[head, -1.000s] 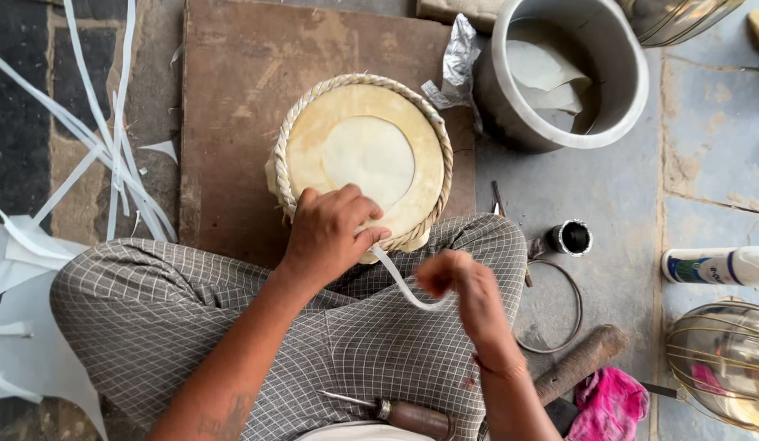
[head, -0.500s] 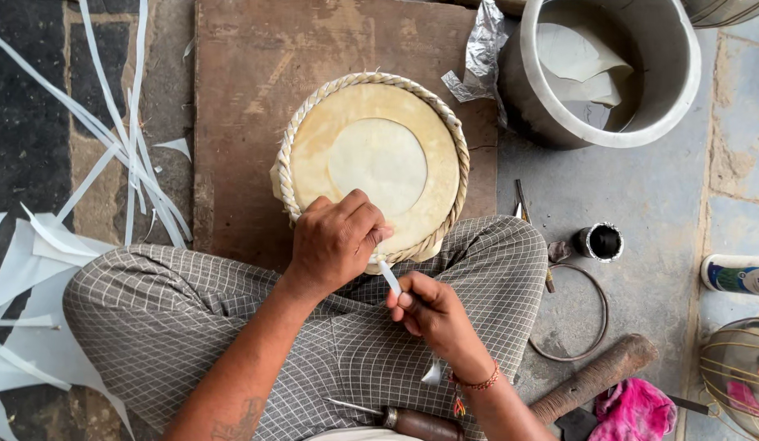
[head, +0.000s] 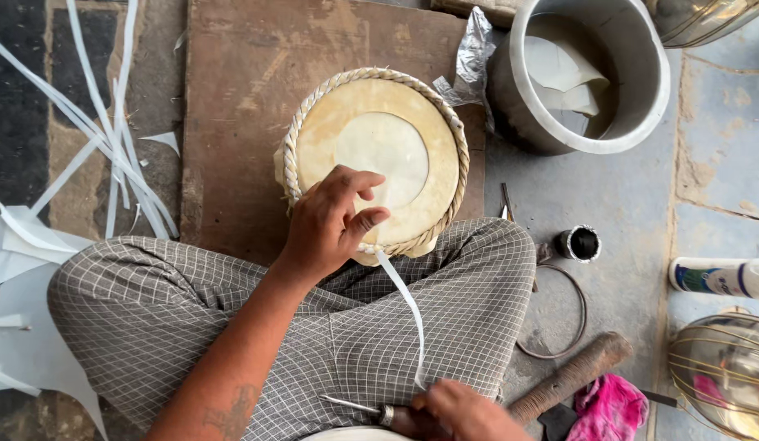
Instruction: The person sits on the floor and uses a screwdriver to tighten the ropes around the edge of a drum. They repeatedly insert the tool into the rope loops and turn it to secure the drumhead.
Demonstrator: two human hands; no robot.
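Note:
A round drum head (head: 379,155) with a pale skin and a braided rim lies on a brown board (head: 240,73) in front of my crossed legs. My left hand (head: 330,220) rests on its near edge, thumb and fingers pinching the rim where a white strip (head: 404,298) comes out. The strip runs taut down to my right hand (head: 457,408) at the bottom edge, which grips its lower end over my lap. A thin metal awl with a dark handle (head: 363,406) lies on my lap beside that hand.
A metal pot (head: 653,73) holding pale skin pieces stands at the upper right, crumpled foil (head: 473,49) beside it. White strips (head: 102,147) lie at left. A small black cup (head: 579,242), wire ring (head: 571,314), wooden handle (head: 571,376), pink cloth (head: 612,408) and white bottle (head: 722,278) lie to the right.
My right hand has pulled down toward my lap, drawing the white strip out longer and straight. My left hand stays pinching the drum's rim.

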